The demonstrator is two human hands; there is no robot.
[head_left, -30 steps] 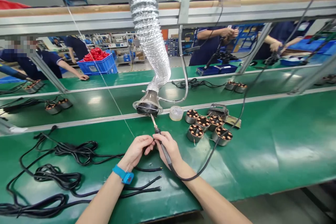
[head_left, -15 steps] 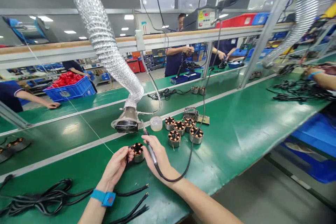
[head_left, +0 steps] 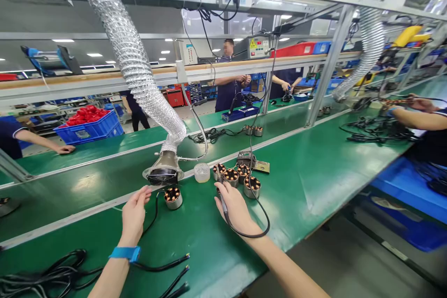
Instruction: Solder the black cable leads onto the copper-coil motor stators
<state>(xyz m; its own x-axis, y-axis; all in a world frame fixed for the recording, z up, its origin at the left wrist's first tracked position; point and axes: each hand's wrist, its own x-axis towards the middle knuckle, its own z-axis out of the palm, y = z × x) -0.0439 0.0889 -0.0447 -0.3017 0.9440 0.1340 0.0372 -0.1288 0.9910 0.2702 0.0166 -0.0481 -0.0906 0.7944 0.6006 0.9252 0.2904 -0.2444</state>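
A motor stator (head_left: 173,199) with copper windings stands on the green bench, a black cable (head_left: 155,212) running from its left side. To the left of it, my left hand (head_left: 134,209) is raised with fingertips pinched together; what they hold is too small to make out. My right hand (head_left: 233,207) is closed around a soldering iron (head_left: 224,206), its tip hidden by my fingers and its cord looping over my wrist. Those fingers are next to a group of stators (head_left: 231,177); whether they touch one cannot be told.
A fume extraction hood (head_left: 163,170) hangs behind the single stator, beside a round clear container (head_left: 201,173). Behind the group sits a soldering iron stand (head_left: 246,159). Black cables (head_left: 45,270) lie at front left. Co-workers' hands (head_left: 419,103) are at far right.
My left hand has left the stator and moved left and up. My right hand, still with the soldering iron, has moved right from the stator to the group.
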